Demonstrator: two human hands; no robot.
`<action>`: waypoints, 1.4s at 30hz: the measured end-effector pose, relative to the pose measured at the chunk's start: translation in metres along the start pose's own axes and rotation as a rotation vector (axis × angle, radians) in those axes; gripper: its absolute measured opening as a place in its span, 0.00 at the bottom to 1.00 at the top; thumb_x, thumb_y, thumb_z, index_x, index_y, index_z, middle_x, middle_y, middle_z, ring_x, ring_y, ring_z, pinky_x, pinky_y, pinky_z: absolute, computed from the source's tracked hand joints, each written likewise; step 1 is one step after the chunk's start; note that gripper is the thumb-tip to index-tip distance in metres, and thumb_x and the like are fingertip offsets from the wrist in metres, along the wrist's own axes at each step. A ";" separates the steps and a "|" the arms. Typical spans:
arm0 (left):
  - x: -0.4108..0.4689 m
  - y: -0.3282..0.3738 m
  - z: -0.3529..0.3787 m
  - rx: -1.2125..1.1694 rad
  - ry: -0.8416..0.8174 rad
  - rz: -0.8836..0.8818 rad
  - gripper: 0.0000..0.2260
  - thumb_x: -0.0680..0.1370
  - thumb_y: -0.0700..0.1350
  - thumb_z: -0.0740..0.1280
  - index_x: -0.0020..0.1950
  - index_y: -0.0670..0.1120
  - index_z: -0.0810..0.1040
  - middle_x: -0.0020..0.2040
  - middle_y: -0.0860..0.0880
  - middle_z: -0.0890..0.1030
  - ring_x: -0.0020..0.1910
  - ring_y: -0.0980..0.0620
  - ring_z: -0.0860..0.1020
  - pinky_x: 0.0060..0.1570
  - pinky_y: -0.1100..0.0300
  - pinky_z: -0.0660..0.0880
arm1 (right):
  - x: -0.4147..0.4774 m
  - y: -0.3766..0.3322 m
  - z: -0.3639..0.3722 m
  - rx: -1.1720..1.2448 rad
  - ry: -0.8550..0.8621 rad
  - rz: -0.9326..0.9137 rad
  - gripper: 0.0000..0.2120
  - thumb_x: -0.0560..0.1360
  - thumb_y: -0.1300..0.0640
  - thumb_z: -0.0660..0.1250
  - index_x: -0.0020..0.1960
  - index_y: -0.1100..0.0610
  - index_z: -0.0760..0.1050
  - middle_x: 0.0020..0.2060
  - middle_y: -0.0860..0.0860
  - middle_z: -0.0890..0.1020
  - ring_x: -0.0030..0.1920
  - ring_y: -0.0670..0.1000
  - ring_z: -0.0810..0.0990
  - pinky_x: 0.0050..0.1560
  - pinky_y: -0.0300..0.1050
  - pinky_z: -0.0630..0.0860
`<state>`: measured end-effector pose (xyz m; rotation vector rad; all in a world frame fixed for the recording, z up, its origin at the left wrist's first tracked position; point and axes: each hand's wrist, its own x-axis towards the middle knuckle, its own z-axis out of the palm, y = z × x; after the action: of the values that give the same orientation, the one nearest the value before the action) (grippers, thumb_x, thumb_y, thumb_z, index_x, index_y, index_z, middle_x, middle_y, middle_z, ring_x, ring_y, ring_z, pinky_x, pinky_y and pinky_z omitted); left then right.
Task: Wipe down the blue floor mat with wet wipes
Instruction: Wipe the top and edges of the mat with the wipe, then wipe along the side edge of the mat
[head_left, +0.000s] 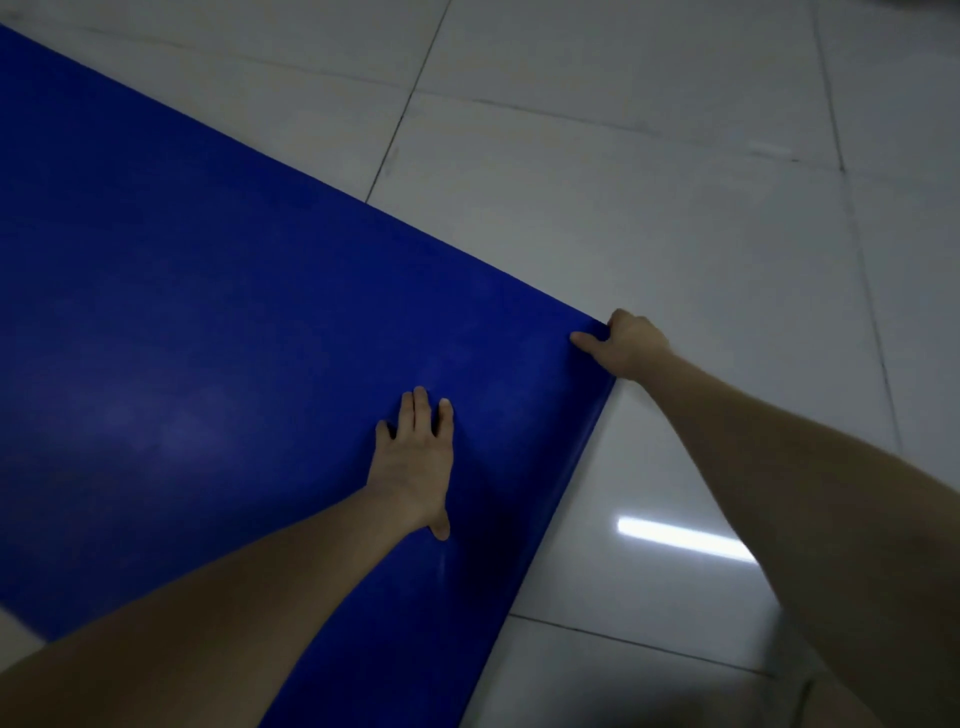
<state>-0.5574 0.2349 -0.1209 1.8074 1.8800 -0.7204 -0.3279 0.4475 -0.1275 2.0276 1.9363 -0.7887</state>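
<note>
A large blue floor mat (208, 312) lies spread over the tiled floor and fills the left half of the view. My left hand (415, 462) presses flat on the mat near its right edge, fingers straight and spread. My right hand (623, 343) pinches the mat's far right corner, thumb on top and fingers curled under the edge. No wet wipe shows in either hand or anywhere in view.
Glossy pale grey floor tiles (675, 208) with dark grout lines surround the mat on the right and at the back. A bright reflection of a ceiling light (685, 538) shines on the tile by my right forearm.
</note>
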 end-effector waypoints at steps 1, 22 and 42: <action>0.000 -0.001 0.002 -0.010 0.004 0.004 0.72 0.61 0.62 0.83 0.80 0.42 0.29 0.79 0.35 0.31 0.80 0.36 0.35 0.79 0.37 0.49 | -0.001 0.000 0.003 -0.019 0.007 -0.002 0.37 0.74 0.28 0.61 0.63 0.60 0.69 0.55 0.57 0.77 0.47 0.57 0.77 0.43 0.50 0.74; -0.182 0.052 -0.103 -0.721 0.664 -0.009 0.53 0.70 0.79 0.60 0.83 0.48 0.48 0.82 0.46 0.55 0.79 0.46 0.57 0.77 0.45 0.59 | -0.247 -0.119 -0.179 0.444 -0.105 -0.270 0.18 0.77 0.50 0.72 0.55 0.62 0.70 0.39 0.55 0.75 0.33 0.51 0.71 0.24 0.38 0.66; -0.396 0.026 -0.283 -0.253 0.985 0.035 0.29 0.81 0.46 0.62 0.81 0.56 0.57 0.48 0.47 0.79 0.39 0.49 0.73 0.38 0.55 0.70 | -0.445 -0.080 -0.344 1.063 0.265 -0.321 0.10 0.79 0.57 0.68 0.55 0.60 0.71 0.39 0.55 0.73 0.32 0.50 0.70 0.29 0.42 0.66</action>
<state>-0.4965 0.1095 0.3463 2.1954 2.3177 0.5389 -0.3225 0.2533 0.4066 2.4177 2.2779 -2.0642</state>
